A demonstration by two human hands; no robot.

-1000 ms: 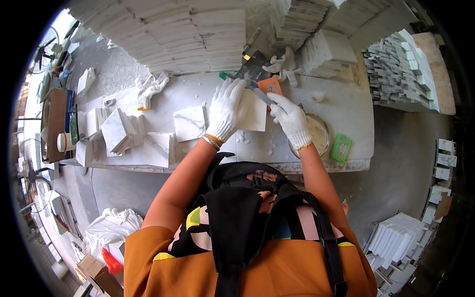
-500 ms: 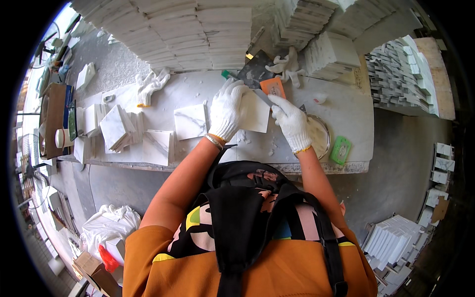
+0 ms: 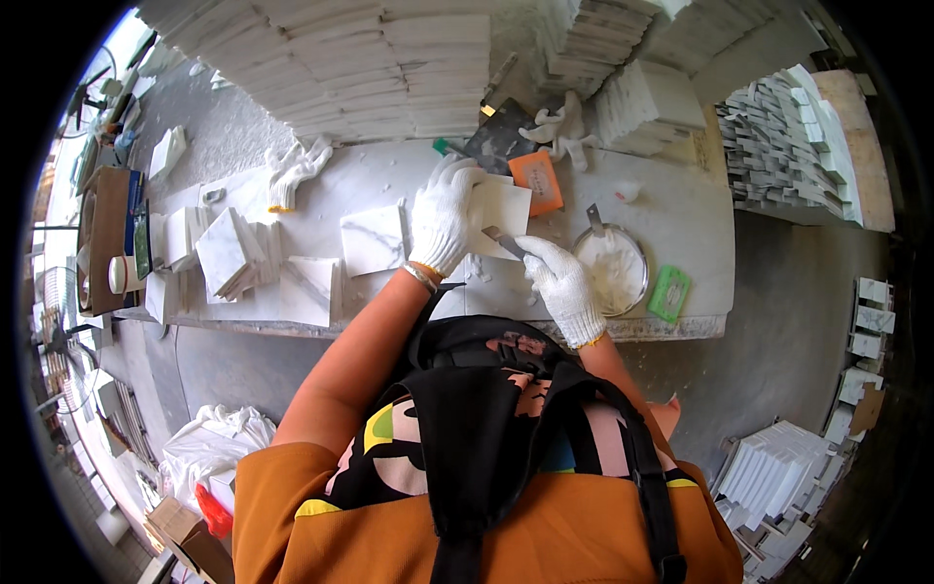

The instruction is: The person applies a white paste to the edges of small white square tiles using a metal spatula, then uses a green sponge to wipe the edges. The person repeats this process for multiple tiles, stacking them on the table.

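A brown open cardboard box [image 3: 107, 214] is standing by the left end of the pale stone tabletop [image 3: 686, 224], its contents too unclear to tell. The white-gloved left hand [image 3: 441, 216] is resting over a flat, square white tile [image 3: 506, 206] mid-tabletop; whether its grip is closing on it, I cannot tell. An orange rectangular box [image 3: 537, 182] is lying beside the tile. The white-gloved right hand [image 3: 562, 284] is gripping a dark, flat metal scraper [image 3: 502, 241] at the tile's near edge. A round metal-rimmed dish [image 3: 646, 276] is holding white paste-like material [image 3: 613, 259], just left of a green rectangular box [image 3: 669, 294].
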